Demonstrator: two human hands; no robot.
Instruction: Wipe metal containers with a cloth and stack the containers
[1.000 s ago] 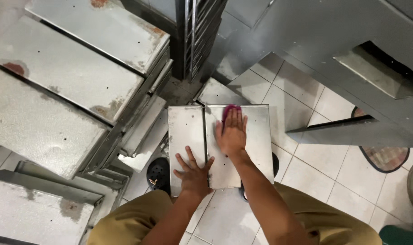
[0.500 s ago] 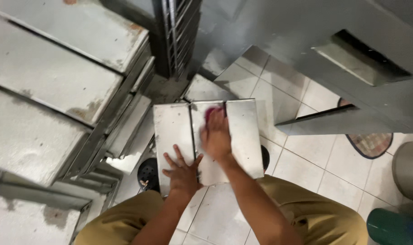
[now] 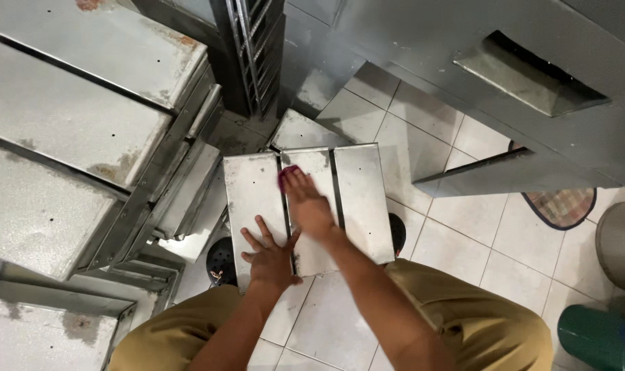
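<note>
The metal tray point(image 3: 312, 206) lay across the person's knees, with nothing in it but a pink cloth point(image 3: 287, 176). The right hand point(image 3: 311, 206) pressed the cloth flat, fingers together. The left hand point(image 3: 270, 255) held the tray down, fingers spread. The cloth had slid left since before.

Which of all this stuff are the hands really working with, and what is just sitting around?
In use: metal tray under the left hand; pink cloth under the right hand.

Lying about: stacked metal trays, wire rack, floor mat, green bucket, black sandal.
</note>
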